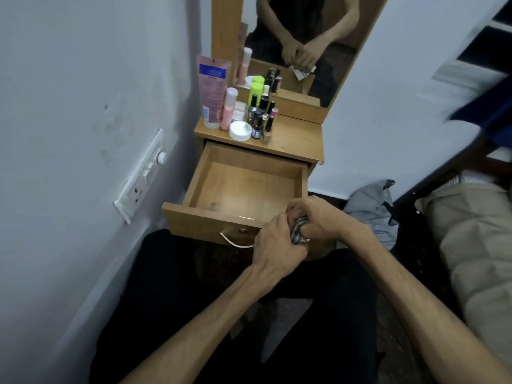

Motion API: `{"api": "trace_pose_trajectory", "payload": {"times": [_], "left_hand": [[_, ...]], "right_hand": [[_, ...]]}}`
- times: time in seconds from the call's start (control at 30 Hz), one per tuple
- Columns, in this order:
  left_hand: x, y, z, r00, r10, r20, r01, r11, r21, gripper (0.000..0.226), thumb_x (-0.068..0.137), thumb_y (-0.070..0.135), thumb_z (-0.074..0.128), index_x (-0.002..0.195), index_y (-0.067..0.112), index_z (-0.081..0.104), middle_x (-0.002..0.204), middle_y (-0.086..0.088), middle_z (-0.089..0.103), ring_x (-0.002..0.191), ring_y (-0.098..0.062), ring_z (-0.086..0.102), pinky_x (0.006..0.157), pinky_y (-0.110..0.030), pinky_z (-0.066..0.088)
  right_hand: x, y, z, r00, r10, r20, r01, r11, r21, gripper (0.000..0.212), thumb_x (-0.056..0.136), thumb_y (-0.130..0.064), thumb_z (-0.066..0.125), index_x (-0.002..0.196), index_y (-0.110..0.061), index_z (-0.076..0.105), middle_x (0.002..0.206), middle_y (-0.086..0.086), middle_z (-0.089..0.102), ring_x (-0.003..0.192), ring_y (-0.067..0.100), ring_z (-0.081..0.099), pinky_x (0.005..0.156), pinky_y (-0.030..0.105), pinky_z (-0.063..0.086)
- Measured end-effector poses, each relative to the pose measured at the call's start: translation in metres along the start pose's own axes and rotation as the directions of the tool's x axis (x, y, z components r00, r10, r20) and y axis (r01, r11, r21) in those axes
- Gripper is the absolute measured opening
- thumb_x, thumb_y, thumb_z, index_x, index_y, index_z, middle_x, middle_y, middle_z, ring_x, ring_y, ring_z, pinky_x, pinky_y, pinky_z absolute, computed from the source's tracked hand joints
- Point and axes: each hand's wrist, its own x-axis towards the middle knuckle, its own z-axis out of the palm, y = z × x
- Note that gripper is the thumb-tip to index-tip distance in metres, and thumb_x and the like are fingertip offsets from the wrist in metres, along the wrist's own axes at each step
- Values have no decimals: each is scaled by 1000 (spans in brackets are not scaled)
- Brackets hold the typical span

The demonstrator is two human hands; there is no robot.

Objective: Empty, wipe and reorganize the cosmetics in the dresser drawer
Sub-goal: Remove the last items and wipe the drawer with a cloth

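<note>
Over the front edge of the pulled-out drawer [241, 187], we are bunching the striped cloth [299, 230] between our left hand [277, 245] and right hand [313, 217], fingers curled tight; we are folding a flat pad for the corners while the cosmetics [249, 112] are waiting on the dresser top [299, 139]

Both hands' fingers [297, 217] hide most of the cloth [298, 230].

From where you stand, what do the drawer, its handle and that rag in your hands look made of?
Drawer: seems wood-look laminate board, with printed grain and a soft sheen. Handle: probably polished metal, a pale curved bar that glints. Rag: woven cloth, striped and crumpled, gripped by the left hand and right hand.
</note>
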Motion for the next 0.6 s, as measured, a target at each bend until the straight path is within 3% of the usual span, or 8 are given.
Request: {"api": "trace_pose_trajectory", "payload": {"times": [0.23, 0.33, 0.4, 0.47, 0.6], "left_hand": [[20, 42, 25, 976, 127, 175, -144, 986, 86, 30, 78, 37, 65, 96, 16, 53, 89, -4, 65, 81, -29, 62, 66, -39, 48], [48, 64, 19, 961, 213, 175, -240, 959, 149, 22, 75, 32, 62, 92, 19, 58, 85, -1, 66, 78, -27, 61, 60, -33, 41], [80, 79, 14, 952, 275, 133, -298, 931, 211, 25, 70, 31, 60, 92, 21, 65, 86, 2, 67, 79, -22, 61, 61, -31, 44], [117, 90, 13, 929, 352, 119, -371, 871, 322, 29, 69, 29, 60, 95, 19, 70, 89, 2, 67, 84, -20, 62, 69, -31, 53], [178, 100, 24, 834, 430, 346, -549, 585, 596, 28, 75, 23, 60, 96, 9, 72, 94, -8, 63, 96, -29, 59, 74, -36, 48]], "right_hand": [[-45, 63, -2, 988, 99, -114, -74, 976, 205, 44, 58, -8, 56, 61, -51, 67, 85, -16, 70, 80, 3, 65, 72, 27, 51], [-54, 86, -9, 952, 125, -280, -13, 929, 370, 45, 66, 6, 58, 80, -31, 79, 82, -8, 77, 79, 9, 71, 73, 26, 56], [-47, 98, -11, 868, 203, -454, 50, 872, 486, 40, 71, 12, 58, 89, -16, 81, 85, -6, 78, 81, 5, 71, 77, 19, 55], [-31, 112, -10, 746, 278, -605, 121, 837, 534, 36, 73, 9, 60, 95, -12, 79, 90, -3, 78, 85, 3, 69, 81, 20, 54], [11, 141, 7, 613, 416, -671, 153, 771, 618, 33, 73, 3, 63, 96, -18, 74, 89, -5, 76, 83, 3, 67, 77, 22, 53]]}}
